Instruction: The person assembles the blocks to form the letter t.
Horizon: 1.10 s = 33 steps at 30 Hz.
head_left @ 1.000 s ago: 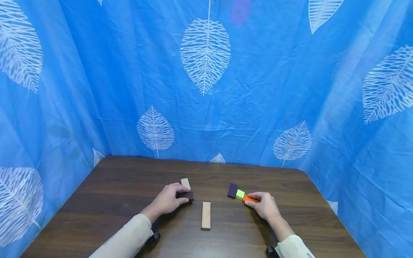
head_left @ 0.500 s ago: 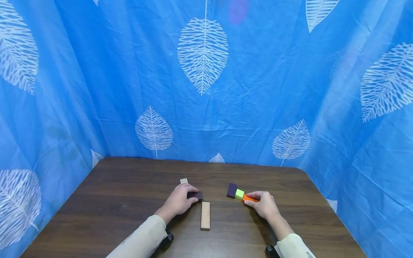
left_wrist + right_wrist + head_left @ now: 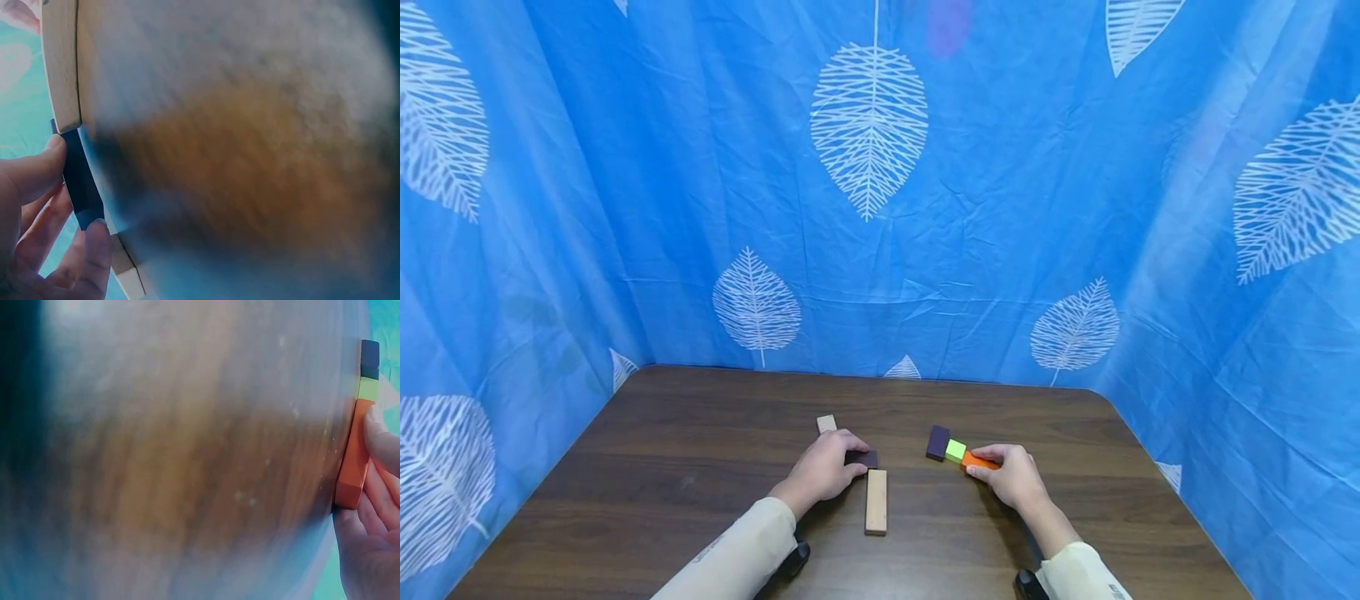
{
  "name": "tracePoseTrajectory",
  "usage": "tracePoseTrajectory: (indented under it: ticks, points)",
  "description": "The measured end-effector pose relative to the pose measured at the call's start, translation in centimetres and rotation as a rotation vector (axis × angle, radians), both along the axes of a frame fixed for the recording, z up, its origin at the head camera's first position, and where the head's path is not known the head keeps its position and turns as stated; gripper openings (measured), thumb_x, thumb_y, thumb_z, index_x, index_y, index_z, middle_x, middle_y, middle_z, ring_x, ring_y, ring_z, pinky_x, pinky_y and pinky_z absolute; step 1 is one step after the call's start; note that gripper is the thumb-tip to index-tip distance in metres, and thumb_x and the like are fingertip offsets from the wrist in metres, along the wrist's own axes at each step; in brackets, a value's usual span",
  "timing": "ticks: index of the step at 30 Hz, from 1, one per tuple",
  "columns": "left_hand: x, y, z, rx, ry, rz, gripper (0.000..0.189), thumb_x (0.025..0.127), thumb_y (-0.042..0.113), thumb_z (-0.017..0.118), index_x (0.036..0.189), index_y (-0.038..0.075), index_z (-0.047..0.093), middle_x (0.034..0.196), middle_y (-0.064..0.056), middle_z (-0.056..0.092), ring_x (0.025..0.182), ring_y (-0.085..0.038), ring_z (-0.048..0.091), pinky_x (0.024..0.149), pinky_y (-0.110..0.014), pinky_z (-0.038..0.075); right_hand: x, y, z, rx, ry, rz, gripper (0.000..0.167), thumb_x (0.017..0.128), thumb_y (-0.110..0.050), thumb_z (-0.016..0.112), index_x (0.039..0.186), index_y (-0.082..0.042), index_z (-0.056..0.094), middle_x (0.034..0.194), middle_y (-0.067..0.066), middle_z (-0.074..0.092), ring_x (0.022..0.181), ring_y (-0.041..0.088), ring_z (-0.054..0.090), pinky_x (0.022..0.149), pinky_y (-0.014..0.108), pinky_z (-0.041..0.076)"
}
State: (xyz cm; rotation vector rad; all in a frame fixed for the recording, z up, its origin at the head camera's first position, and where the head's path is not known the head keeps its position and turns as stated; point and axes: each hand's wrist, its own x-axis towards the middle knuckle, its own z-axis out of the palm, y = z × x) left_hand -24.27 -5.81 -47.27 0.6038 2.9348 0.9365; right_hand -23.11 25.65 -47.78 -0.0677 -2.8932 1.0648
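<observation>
A blue curtain (image 3: 985, 200) printed with white leaves hangs beyond both hands, behind a brown table (image 3: 722, 417) on which the blocks lie. The left hand (image 3: 820, 468) grips the dark block (image 3: 865, 459), thumb on the side nearer the person and fingers on the far side, with one end of the block showing to the right of the hand. Just to the near right of that hand is the bar (image 3: 876, 504), of pale wood, pointing back toward the person; its far end comes right up by the thumb and the dark block. Just beyond the left hand, partly hidden by it, is the pale block (image 3: 826, 423); whether they touch I cannot tell.

The right hand (image 3: 1018, 481), well apart from the left, pinches the orange block (image 3: 979, 462) between thumb and fingers. Leftward and away from this hand, the green block (image 3: 955, 451) touches the orange one, and the purple block (image 3: 937, 442) touches the green, standing farthest from the fingers in the row. Behind each hand comes a cream sleeve (image 3: 737, 550), with a black device (image 3: 793, 560) at the cuff
</observation>
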Motion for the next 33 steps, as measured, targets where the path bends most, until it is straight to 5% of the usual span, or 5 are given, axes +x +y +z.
tracePoseTrajectory:
  ticks: [18,27,33]
  points:
    - [0.23,-0.08,0.71,-0.045,0.015,-0.060,0.021,0.094,0.015,0.073,0.115,0.011,0.075,0.115,-0.005,0.068,0.113,-0.027,0.059,0.098,-0.049,0.046,-0.15,0.07,0.04,-0.010,-0.030,0.002,0.029,0.087,-0.017,0.081,0.111,-0.001,0.076,0.109,0.015,0.073,0.105,0.035,0.065,0.094,0.055,0.048]
    - [0.37,0.34,0.78,-0.052,-0.012,-0.055,0.040,0.089,0.039,0.077,0.118,0.011,0.075,0.116,-0.004,0.067,0.108,-0.025,0.054,0.097,-0.050,0.039,0.00,0.16,-0.12,-0.019,-0.030,-0.010,0.029,0.087,-0.016,0.082,0.111,-0.001,0.076,0.110,0.015,0.072,0.106,0.035,0.064,0.096,0.055,0.047]
    - [0.27,0.47,0.45,-0.071,-0.003,-0.061,0.041,0.084,0.040,0.082,0.115,0.012,0.076,0.113,-0.003,0.067,0.101,-0.024,0.053,0.091,-0.048,0.039,0.06,0.23,-0.03,-0.018,-0.034,-0.005,0.030,0.086,-0.017,0.082,0.111,-0.001,0.076,0.109,0.015,0.072,0.105,0.035,0.064,0.095,0.055,0.047]
